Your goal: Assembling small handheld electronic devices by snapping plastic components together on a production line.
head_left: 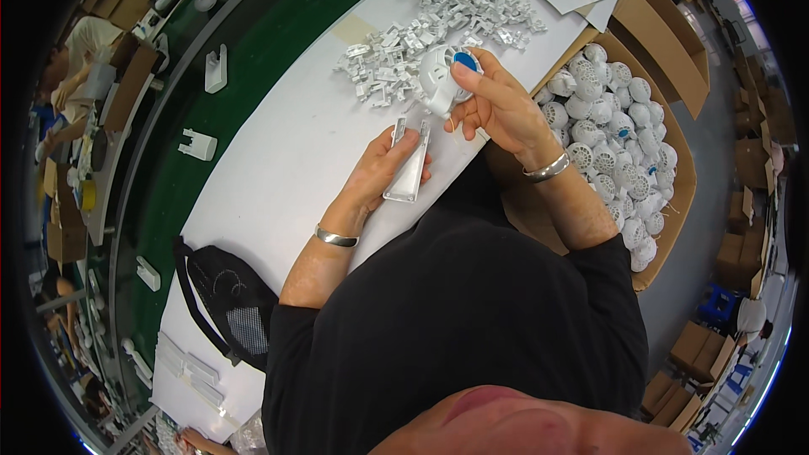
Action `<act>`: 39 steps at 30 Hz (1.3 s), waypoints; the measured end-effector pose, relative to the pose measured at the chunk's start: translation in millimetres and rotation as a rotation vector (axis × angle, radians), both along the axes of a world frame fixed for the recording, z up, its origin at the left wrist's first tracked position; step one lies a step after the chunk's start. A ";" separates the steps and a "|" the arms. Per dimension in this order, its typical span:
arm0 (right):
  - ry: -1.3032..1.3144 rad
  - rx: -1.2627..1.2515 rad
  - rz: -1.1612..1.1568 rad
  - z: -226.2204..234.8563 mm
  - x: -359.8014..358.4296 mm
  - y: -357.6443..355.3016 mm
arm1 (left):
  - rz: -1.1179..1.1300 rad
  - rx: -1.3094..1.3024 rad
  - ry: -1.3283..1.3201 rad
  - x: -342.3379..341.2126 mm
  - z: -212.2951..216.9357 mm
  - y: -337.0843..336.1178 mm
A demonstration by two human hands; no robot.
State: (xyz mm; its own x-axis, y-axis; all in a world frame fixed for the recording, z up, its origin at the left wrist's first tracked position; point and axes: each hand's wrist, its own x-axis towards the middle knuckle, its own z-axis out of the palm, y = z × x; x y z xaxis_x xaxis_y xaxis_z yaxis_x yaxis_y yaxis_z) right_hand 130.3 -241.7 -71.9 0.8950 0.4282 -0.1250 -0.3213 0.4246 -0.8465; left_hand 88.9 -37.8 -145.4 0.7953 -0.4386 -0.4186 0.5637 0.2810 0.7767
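My left hand (381, 170) holds a long white plastic handle piece (409, 165) with two prongs at its far end, over the white table (278, 160). My right hand (497, 101) grips a round white grille-shaped fan head (440, 76) with a blue centre, just beyond the handle's prongs. The two parts are close together but I cannot tell if they touch. A heap of small white plastic parts (438, 17) lies on the table right behind both hands. Each wrist wears a silver bangle.
A cardboard box (666, 202) at my right is filled with several round white fan heads (611, 143). A black mesh bag (227, 303) lies at the table's near left. White parts ride a green conveyor belt (194, 93) on the left. Other people work beyond it.
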 end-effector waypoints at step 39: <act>-0.164 -0.578 -0.006 -25.5 -10.3 -4.8 | -0.131 0.113 -0.182 -16.6 17.3 -13.0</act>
